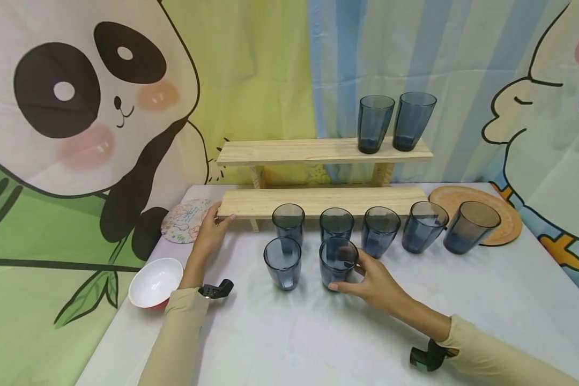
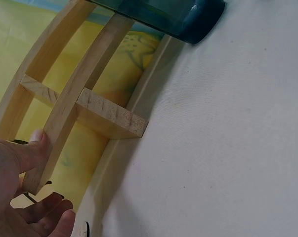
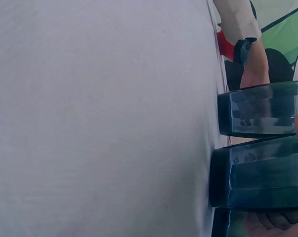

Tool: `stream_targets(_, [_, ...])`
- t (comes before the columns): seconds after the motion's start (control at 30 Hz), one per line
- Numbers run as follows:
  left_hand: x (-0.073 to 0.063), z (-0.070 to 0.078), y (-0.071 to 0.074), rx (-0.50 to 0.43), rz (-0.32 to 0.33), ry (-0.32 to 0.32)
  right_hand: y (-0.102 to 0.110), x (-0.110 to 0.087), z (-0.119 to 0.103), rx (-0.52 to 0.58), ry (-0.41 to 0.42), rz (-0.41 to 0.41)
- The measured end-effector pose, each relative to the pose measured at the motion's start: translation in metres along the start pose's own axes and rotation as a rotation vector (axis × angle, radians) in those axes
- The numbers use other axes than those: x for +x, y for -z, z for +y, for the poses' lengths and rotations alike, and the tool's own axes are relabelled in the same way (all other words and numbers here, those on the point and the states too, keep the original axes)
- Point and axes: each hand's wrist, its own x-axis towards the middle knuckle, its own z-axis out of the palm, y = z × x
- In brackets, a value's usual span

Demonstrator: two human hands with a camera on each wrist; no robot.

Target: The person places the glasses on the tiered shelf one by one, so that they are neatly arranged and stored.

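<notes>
Right hand [image 1: 373, 280]: Grasping one glass from its four o'clock side, thumb across the near face, fingers around the far one.
Held glass [image 1: 338, 264]: Upright in the near row; whether its base meets the table [image 1: 289, 343] cannot be told. Clock readings run from this glass, twelve pointing away from the person.
Near glass [image 1: 283, 264]: Just beside at nine o'clock, apart, no hand on it.
Back row: Five glasses [image 1: 380, 231] stand upright before the shelf, spread from about ten-thirty to two-thirty.
Shelf [image 1: 318, 202]: Two wooden tiers at twelve o'clock.
Top pair [image 1: 375, 126]: Two more glasses upright on the upper tier, toward one o'clock.
Left hand [image 1: 211, 233]: At ten o'clock, thumb and curled fingers hold the lower tier's end, apparently to steady it; how firmly cannot be told.
Bowl [image 1: 155, 281]: White inside, near nine o'clock, idle.
Glass work: By the look of it, the grasp on a single glass is the step in hand; whether it is being set down or taken up cannot be told.
Next glass move: If up, it would call for a straight lift, clear of the glass close by at twelve; if down, for a level base before the fingers loosen.
</notes>
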Motion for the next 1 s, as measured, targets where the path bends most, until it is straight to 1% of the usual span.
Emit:
stream_targets(0.17, [0.0, 0.002, 0.0, 0.002, 0.006, -0.001, -0.005, 0.001, -0.002, 0.012, 0.005, 0.03])
stream_targets(0.37, [0.001, 0.001, 0.001, 0.003, 0.002, -0.006, -0.007, -0.001, -0.004, 0.043, 0.009, 0.043])
stream_targets(0.7, [0.0, -0.002, -0.001, 0.006, -0.014, 0.021, -0.002, -0.005, -0.007, 0.018, 0.017, 0.03])
stream_targets(0.83, [0.001, -0.001, -0.001, 0.006, -0.012, 0.011, 0.006, -0.006, -0.019, 0.01, 0.032, 0.02])
stream_targets(1.0, [0.001, 0.0, -0.001, 0.01, -0.01, 0.002, 0.021, -0.005, -0.046, -0.005, 0.054, 0.013])
